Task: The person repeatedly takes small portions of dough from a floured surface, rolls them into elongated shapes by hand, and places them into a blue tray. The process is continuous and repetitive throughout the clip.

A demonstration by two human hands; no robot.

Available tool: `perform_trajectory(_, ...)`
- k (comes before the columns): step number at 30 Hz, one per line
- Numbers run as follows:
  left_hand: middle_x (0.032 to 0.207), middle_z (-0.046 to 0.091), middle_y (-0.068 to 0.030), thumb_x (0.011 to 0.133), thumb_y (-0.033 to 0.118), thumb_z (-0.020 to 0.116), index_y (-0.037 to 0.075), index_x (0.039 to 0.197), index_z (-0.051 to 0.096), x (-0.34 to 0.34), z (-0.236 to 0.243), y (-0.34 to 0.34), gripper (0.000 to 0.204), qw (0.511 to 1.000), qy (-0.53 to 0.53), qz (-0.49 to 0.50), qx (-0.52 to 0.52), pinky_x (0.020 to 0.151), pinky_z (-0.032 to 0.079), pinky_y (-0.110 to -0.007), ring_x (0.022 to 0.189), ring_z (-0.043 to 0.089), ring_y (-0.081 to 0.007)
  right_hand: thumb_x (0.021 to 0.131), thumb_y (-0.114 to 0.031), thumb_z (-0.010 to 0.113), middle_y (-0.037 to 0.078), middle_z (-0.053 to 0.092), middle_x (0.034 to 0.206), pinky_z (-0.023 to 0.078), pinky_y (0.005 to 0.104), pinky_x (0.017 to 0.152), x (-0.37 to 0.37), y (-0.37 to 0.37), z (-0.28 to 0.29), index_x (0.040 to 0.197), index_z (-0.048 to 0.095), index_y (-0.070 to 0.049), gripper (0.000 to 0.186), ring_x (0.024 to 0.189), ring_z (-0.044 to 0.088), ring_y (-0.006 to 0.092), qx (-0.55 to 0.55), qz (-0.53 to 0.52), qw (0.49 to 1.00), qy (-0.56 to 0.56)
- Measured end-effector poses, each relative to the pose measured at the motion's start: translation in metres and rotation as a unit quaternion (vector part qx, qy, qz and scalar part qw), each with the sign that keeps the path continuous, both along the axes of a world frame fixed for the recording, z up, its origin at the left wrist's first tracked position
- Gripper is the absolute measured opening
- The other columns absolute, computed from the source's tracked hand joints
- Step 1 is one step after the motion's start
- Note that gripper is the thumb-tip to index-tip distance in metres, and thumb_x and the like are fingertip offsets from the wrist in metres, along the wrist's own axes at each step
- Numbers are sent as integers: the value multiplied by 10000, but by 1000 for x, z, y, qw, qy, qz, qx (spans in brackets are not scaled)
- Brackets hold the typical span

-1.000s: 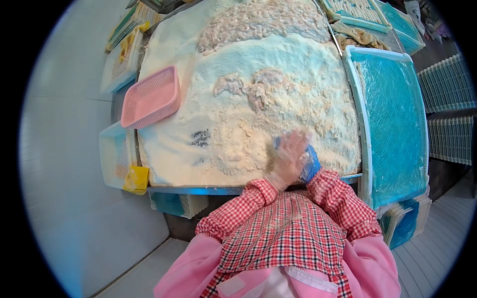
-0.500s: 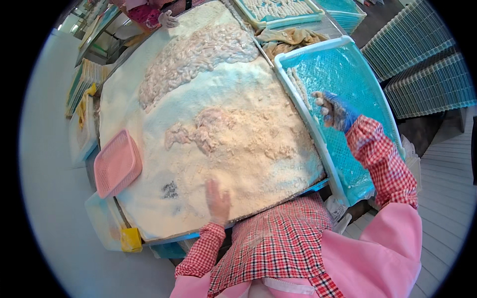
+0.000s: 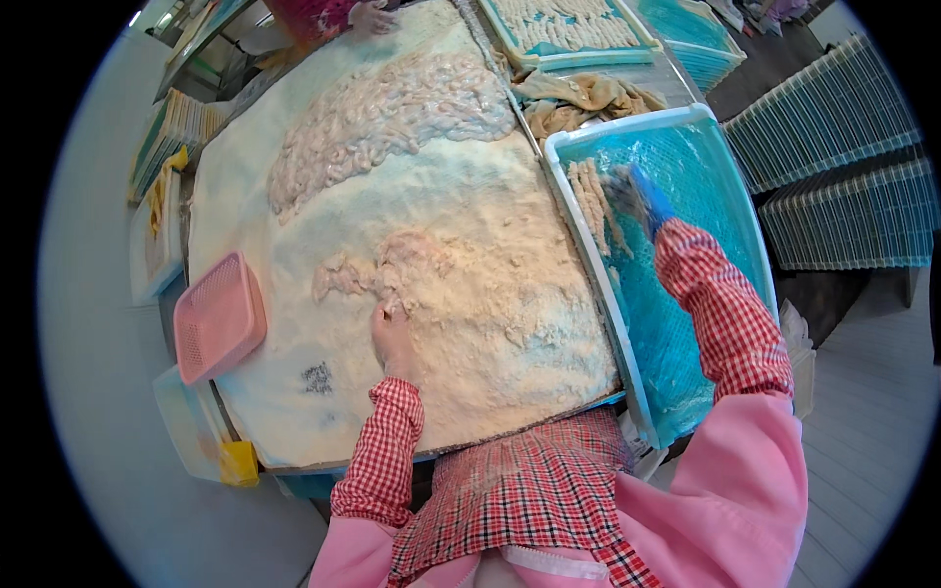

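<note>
My left hand [image 3: 392, 338], dusted with flour, lies flat on the flour bed [image 3: 470, 323], its fingertips touching a small heap of coated pieces [image 3: 382, 274]. My right hand [image 3: 635, 196], in a blue glove, is over the blue mesh tray [image 3: 598, 294] to the right. It is beside a short row of coated strips [image 3: 588, 201] lying on the mesh. The glove is blurred, so I cannot make out whether it grips a strip. A larger mound of pale uncoated pieces [image 3: 382, 118] lies at the far side of the flour bed.
A pink basket [image 3: 218, 318] sits on the table's left edge, with white tubs [image 3: 152, 235] and a yellow item [image 3: 238, 463] beside it. A beige cloth [image 3: 578, 98] and another filled tray [image 3: 569, 24] lie beyond. Stacked mesh trays [image 3: 833, 167] stand right. Another person's hand [image 3: 368, 15] works at the far end.
My right hand went from the flour bed over to the blue tray and down to the strip row. My left hand moved further into the flour, onto the coated heap.
</note>
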State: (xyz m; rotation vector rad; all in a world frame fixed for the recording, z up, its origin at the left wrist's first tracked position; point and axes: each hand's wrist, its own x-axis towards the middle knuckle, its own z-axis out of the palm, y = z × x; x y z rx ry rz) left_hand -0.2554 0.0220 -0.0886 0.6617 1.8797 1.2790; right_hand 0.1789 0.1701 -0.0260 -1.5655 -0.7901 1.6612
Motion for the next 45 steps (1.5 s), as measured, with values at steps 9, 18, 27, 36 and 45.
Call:
perform_trajectory(9,923,686,-91,866,315,623,103,1022,673,-74,59,-107,268,836,358,-337,-244,764,484,-353,851,646,-237,974,-231,497,57,637,1033,480,284,808,-13,-104,-20,1277,525,-75,342,917,609,157,220,-11,958,-186)
perform_trajectory(18,1052,662,-123,812,266,642,100,1145,625,-104,16,-95,373,817,498,-275,-91,864,480,-402,970,626,-311,831,-231,653,154,552,1263,412,411,998,-307,-183,-24,1240,565,-105,437,1145,529,312,455,412,732,-295)
perform_trajectory(27,1243,581,-110,833,153,596,73,1258,537,-123,37,-125,437,946,176,-236,-137,1001,418,-373,1183,523,-242,842,-225,607,108,642,871,504,416,658,-294,-199,-36,919,665,-92,164,734,613,299,411,394,680,-462)
perform_trajectory(36,1196,586,-112,787,247,682,80,1293,487,-46,77,-121,568,874,352,-308,-132,969,412,-390,1123,524,-276,860,-218,629,122,641,1031,485,402,806,-187,-164,-2,1053,661,-76,242,960,586,306,381,133,810,-424)
perform_trajectory(45,946,644,-107,827,182,636,81,970,659,-52,77,-113,177,853,356,-381,33,799,498,-372,894,610,-282,791,-136,645,115,568,1177,467,384,856,-213,-210,26,1255,549,-104,475,1030,545,309,447,324,708,-440)
